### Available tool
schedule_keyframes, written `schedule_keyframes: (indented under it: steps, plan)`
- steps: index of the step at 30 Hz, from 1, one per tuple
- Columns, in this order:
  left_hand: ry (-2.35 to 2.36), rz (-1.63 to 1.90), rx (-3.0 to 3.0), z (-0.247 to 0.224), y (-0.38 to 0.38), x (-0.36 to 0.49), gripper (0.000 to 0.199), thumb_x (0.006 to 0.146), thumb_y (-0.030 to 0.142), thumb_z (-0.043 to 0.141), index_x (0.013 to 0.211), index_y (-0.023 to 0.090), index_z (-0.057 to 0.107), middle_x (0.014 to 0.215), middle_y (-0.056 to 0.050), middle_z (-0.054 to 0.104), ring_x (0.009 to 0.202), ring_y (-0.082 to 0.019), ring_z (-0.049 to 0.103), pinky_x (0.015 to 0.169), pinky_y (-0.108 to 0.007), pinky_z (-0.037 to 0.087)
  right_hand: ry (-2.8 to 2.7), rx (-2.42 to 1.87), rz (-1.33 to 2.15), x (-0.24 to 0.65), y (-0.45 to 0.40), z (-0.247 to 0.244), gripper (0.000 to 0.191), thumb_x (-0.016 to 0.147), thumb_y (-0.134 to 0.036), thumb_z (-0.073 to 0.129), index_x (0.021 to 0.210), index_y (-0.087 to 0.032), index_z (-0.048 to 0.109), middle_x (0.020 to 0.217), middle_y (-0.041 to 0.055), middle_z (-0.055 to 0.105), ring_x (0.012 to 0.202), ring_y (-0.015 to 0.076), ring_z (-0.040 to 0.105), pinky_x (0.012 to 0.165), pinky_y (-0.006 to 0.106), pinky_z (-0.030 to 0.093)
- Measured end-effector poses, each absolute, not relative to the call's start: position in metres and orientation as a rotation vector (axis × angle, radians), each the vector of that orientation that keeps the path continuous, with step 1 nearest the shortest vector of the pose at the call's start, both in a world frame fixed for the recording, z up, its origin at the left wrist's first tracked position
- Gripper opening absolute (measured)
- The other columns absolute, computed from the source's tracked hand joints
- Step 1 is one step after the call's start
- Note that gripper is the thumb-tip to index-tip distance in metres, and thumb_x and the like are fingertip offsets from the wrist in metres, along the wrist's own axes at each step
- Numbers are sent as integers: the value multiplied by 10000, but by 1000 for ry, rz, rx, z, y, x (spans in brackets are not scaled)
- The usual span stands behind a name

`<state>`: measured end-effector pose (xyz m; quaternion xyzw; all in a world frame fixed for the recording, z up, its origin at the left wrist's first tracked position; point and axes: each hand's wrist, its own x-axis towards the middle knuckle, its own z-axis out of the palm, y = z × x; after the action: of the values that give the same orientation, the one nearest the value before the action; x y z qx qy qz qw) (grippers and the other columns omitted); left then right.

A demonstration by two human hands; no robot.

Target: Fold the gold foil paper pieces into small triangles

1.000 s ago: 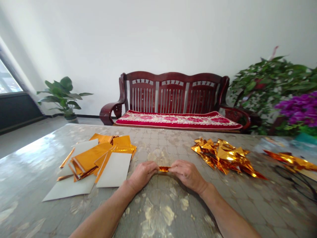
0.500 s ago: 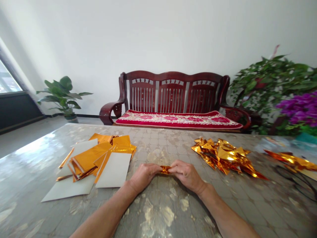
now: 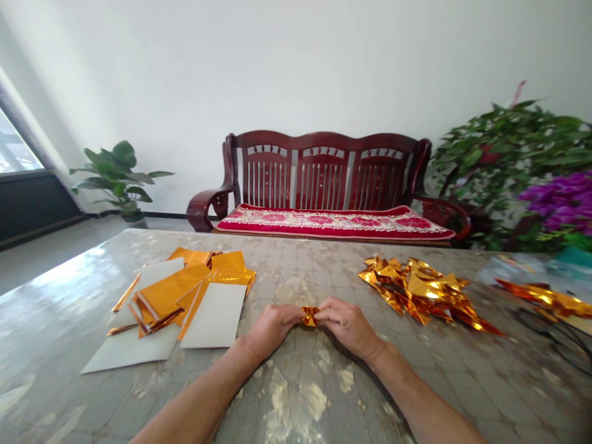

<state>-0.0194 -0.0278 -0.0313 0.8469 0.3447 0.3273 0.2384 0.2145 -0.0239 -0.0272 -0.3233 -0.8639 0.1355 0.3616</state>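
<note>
Left hand (image 3: 272, 327) and right hand (image 3: 348, 327) both closed, pinching a small folded gold foil piece (image 3: 310, 316) from either side, apparently to hold the fold; foil sheets (image 3: 170, 296) lie left, crumpled foil pile (image 3: 416, 288) right.

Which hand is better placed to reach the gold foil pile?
Probably the right hand: it lies nearer the gold foil pile, though it shares a small folded foil piece with the left hand.
</note>
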Motion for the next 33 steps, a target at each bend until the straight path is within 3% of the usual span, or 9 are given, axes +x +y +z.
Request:
schedule_keyframes:
  steps: [15, 24, 33]
  plan:
    - [1057, 871, 2341, -33, -32, -14, 209, 959, 206, 520, 1003, 262, 717, 907, 17, 750, 830, -125, 692, 755, -194, 491, -2147, -835, 395, 205, -26, -30, 217, 915, -164, 581, 969, -272, 762, 914, 25, 721, 822, 138, 680, 747, 241, 543]
    - [1060, 867, 2394, -36, -33, -12, 228, 983, 270, 483, 949, 233, 705, 836, 1, 723, 775, -122, 664, 719, -195, 480, -2127, -837, 408, 199, -29, -29, 219, 920, -176, 577, 978, -278, 763, 905, 29, 723, 826, 142, 681, 749, 245, 552]
    - [1064, 1007, 2300, -38, -34, -9, 169, 939, 165, 534, 921, 225, 691, 864, 18, 733, 788, -107, 670, 725, -175, 477, -1976, -849, 459, 192, -29, -32, 206, 886, -168, 598, 907, -262, 781, 865, 29, 745, 773, 146, 698, 708, 242, 561]
